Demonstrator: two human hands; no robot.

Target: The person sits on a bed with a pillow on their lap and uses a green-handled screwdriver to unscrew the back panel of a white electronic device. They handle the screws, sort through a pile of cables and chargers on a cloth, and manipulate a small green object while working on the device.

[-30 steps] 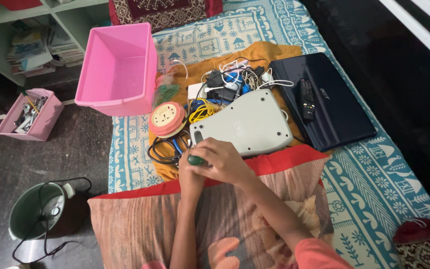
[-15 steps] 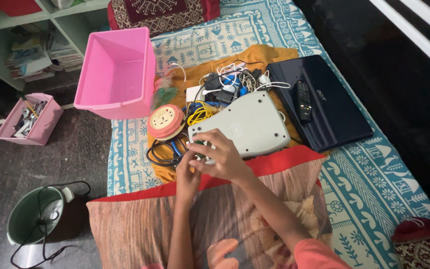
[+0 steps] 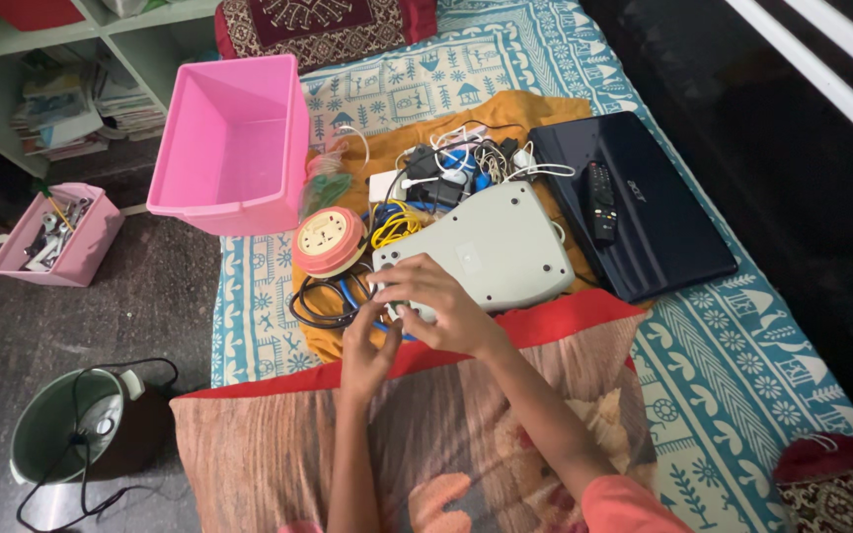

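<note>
My right hand (image 3: 438,301) arches over the near left corner of a flat grey-white device (image 3: 491,247) and grips its edge. That device lies on an orange cloth (image 3: 505,114) on the bed. My left hand (image 3: 367,347) is just below, fingers half curled and apart, touching the right thumb, with nothing visible in it. A round pink and cream extension reel (image 3: 329,241) sits left of the device, above coiled black and blue cables (image 3: 323,301). A pillow (image 3: 278,454) with a red edge lies across my lap under both forearms.
An empty pink tub (image 3: 234,148) stands at the bed's left edge. Tangled cables and chargers (image 3: 446,168) lie behind the device, and a dark laptop (image 3: 644,212) with a black remote (image 3: 600,200) is to the right. On the floor are a green bucket (image 3: 56,434) and a small pink tray (image 3: 51,232).
Both hands moved forward from the pillow to the device's near corner. The small dark green thing between the fingers a second ago is no longer in sight.
</note>
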